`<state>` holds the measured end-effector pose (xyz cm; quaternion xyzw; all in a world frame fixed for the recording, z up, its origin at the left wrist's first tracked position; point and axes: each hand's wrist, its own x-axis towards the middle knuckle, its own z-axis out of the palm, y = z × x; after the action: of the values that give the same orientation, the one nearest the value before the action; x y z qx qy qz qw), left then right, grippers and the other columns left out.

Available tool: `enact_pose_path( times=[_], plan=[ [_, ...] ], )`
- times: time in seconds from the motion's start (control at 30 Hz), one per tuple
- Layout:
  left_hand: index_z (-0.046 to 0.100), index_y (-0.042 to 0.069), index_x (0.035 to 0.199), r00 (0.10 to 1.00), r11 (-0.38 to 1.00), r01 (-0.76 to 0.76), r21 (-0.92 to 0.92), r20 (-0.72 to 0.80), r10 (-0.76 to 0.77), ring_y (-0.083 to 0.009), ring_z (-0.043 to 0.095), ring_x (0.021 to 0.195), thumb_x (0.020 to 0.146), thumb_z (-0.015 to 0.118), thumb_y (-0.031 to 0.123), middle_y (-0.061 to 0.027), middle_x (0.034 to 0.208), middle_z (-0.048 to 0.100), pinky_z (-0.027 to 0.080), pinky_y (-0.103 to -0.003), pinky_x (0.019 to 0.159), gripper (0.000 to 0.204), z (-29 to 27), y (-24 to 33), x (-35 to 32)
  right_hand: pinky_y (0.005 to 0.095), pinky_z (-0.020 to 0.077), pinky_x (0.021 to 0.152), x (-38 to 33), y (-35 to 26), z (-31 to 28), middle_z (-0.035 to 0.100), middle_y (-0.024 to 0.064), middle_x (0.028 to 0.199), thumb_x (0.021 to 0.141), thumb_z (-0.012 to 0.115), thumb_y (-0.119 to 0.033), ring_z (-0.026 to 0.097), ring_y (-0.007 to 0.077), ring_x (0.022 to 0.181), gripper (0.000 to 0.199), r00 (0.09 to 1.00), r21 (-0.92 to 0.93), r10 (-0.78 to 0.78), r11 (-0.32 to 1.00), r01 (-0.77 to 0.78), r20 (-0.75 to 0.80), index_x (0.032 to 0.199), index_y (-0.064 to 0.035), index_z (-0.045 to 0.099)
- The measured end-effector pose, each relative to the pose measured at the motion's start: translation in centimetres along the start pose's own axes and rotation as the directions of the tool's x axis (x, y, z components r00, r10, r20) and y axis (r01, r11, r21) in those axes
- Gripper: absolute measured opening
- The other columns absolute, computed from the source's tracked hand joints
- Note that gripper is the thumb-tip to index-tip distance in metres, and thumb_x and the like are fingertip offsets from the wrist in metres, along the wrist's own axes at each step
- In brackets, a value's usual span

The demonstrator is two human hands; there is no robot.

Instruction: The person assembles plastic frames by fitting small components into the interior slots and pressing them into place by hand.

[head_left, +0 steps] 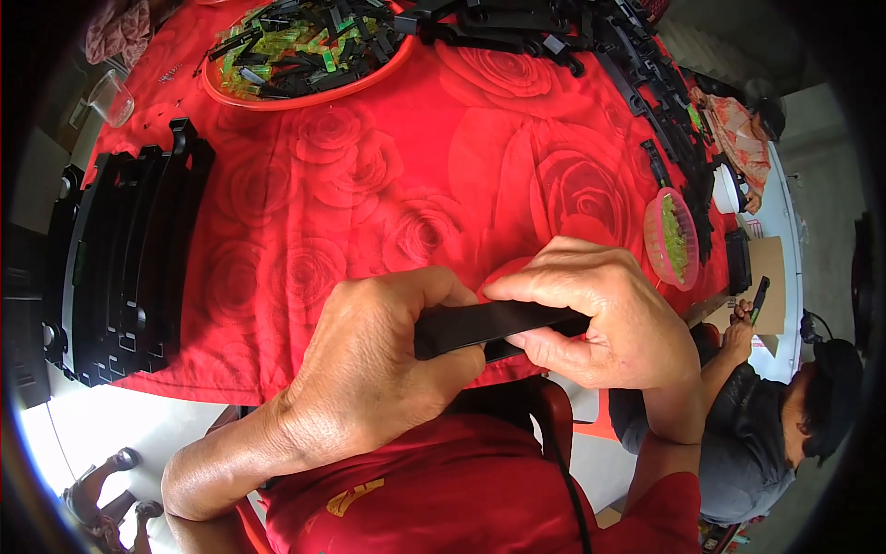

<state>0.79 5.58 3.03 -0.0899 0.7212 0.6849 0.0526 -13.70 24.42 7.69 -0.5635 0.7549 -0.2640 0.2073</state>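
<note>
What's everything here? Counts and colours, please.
Tablecloth: one, red, table top.
Tray: one, red-orange, top left.
Small parts: many, black, green, yellow, in tray.
Long parts: several, black, table's left edge.
Cup: one, clear, upper left.
Piled parts: many, black, upper right.
Tub: one, pink, right.
Tub pieces: many, yellow-green, inside it.
Other person: at least one, dark top, right.
Held piece: at least one, black, lower centre.
Left hand: one, bare, on the piece.
Right hand: one, bare, likewise.

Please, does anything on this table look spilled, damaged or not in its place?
A few tiny bits lie loose on the red tablecloth left of the orange basin, outside any container, so they look stray. The held black part shows no visible damage.
</note>
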Motion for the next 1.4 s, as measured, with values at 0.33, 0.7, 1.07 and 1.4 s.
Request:
enact_pose_path(
  times=[0.33, 0.7, 1.07, 1.4],
  plan=[
    [0.073, -0.001, 0.1, 0.997, 0.997, 0.078, -0.005, 0.023, -0.078, -0.0038, 0.063, 0.073, 0.084, 0.073, -0.002, 0.0005, 0.08, 0.07, 0.049, -0.022, 0.064, 0.016, -0.2, -0.2, 0.4, 0.0398, 0.0543, 0.065, 0.8, 0.5, 0.5, 0.072, 0.0127, 0.081, 0.078, 0.077, -0.005, 0.071, 0.0312, 0.071, 0.023, 0.991, 0.202, 0.116, 0.971, -0.127, 0.064, 0.101, -0.0022, 0.075],
    [0.074, -0.001, 0.097, 0.996, 0.997, 0.077, -0.012, 0.038, -0.076, -0.0033, 0.061, 0.072, 0.083, 0.076, 0.0, 0.0016, 0.079, 0.069, 0.048, -0.022, 0.063, 0.014, -0.5, -0.5, 0.9, 0.0352, 0.0523, 0.059, 1.2, 0.3, 0.3, 0.069, 0.0116, 0.07, 0.08, 0.078, -0.012, 0.07, 0.0212, 0.061, 0.022, 0.966, 0.243, 0.223, 0.937, -0.25, 0.135, 0.101, -0.0019, 0.077],
    [0.076, -0.001, 0.098, 0.997, 0.997, 0.074, 0.002, 0.024, -0.074, -0.0038, 0.063, 0.071, 0.081, 0.076, 0.0, 0.0008, 0.079, 0.071, 0.05, -0.023, 0.063, 0.017, -0.8, -0.4, 0.8, 0.0357, 0.0517, 0.057, 1.2, 0.2, 0.7, 0.07, 0.0134, 0.07, 0.082, 0.076, -0.006, 0.07, 0.0228, 0.06, 0.019, 0.979, 0.235, 0.18, 0.951, -0.198, 0.097, 0.1, -0.0017, 0.077],
    [0.076, -0.001, 0.096, 0.995, 0.994, 0.101, 0.047, 0.011, -0.102, -0.0029, 0.059, 0.074, 0.083, 0.074, 0.002, 0.0033, 0.078, 0.067, 0.046, -0.023, 0.065, 0.013, -1.7, -0.1, 0.4, 0.0387, 0.0534, 0.061, 0.9, 1.2, 0.0, 0.073, 0.0172, 0.08, 0.084, 0.076, -0.005, 0.072, 0.0313, 0.069, 0.025, 0.999, 0.075, 0.008, 0.997, -0.011, 0.05, 0.108, -0.0004, 0.075]
  ],
)
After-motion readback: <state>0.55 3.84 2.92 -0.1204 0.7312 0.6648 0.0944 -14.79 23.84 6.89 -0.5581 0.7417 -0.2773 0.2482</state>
